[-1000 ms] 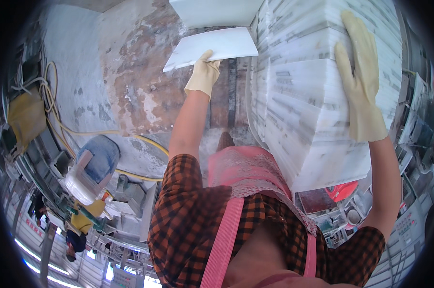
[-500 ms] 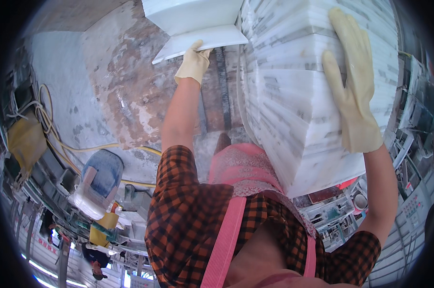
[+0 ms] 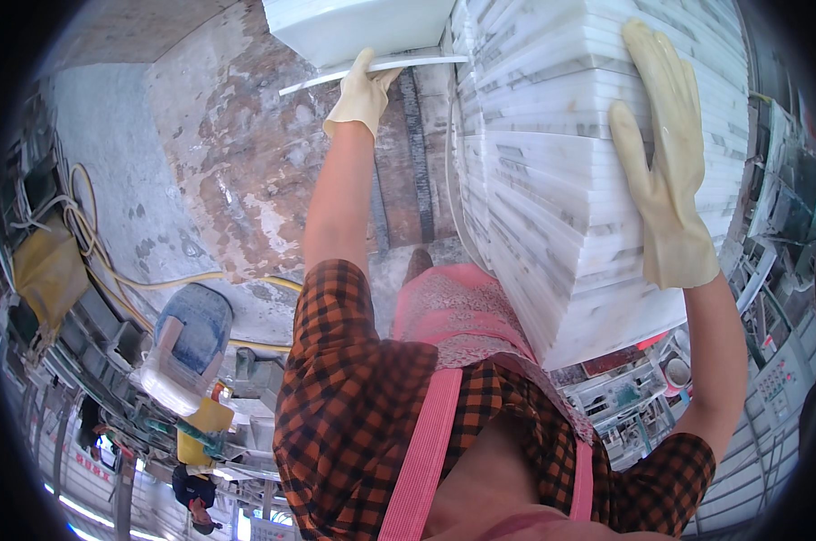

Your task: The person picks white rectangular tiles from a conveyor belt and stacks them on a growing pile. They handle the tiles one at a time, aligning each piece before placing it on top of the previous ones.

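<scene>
My left hand [image 3: 359, 101], in a cream rubber glove, grips a thin white slab [image 3: 435, 60] by its near edge, thumb on top and fingers beneath. The slab shows almost edge-on, just in front of a white block-like stack [image 3: 363, 32] at the top of the view. Its right end reaches the side of a tall stack of white, grey-streaked marble slabs [image 3: 534, 171]. On that tall stack my right hand [image 3: 668, 153], gloved alike, lies flat with fingers stretched and thumb apart. Whether the slab's right end touches the stack I cannot tell.
Left of the stacks lies a worn, stained floor [image 3: 246, 180]. A yellow hose [image 3: 183, 281] runs across it beside a blue-and-white plastic chair [image 3: 192, 329]. Another person [image 3: 193, 496] is far off at the lower left. Equipment lines the right side.
The slab in my left hand has tipped from showing its broad face to nearly edge-on, and my left hand rose slightly. My right hand stays on the stack.
</scene>
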The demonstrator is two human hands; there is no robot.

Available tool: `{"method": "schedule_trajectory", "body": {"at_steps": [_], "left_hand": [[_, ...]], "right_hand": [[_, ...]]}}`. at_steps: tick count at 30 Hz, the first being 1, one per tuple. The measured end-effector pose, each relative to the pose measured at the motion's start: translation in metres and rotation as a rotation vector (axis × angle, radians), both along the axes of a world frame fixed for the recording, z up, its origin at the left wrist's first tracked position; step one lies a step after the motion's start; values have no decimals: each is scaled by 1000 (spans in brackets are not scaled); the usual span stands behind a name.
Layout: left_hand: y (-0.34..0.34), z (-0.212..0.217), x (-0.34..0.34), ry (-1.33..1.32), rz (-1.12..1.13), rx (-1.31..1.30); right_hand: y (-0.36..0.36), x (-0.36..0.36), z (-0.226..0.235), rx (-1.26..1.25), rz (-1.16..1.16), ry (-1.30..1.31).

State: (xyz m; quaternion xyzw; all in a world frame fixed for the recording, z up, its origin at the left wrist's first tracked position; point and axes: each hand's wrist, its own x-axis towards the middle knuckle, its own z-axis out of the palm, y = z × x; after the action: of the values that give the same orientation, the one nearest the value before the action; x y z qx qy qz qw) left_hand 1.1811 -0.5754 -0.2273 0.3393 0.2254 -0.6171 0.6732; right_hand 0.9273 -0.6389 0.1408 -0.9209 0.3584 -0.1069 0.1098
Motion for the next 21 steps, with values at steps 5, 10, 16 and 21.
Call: {"method": "schedule_trajectory", "body": {"at_steps": [5, 10, 16, 21], "left_hand": [[1, 2, 4, 100, 47, 141], [6, -2, -8, 83, 143, 228], [-1, 12, 4, 61, 111, 164], [-22, 16, 27, 59, 48, 146]], "right_hand": [[1, 1, 3, 36, -11, -29], [3, 2, 6, 10, -7, 19], [2, -3, 3, 29, -16, 13], [-3, -7, 4, -48, 58, 27]]}}
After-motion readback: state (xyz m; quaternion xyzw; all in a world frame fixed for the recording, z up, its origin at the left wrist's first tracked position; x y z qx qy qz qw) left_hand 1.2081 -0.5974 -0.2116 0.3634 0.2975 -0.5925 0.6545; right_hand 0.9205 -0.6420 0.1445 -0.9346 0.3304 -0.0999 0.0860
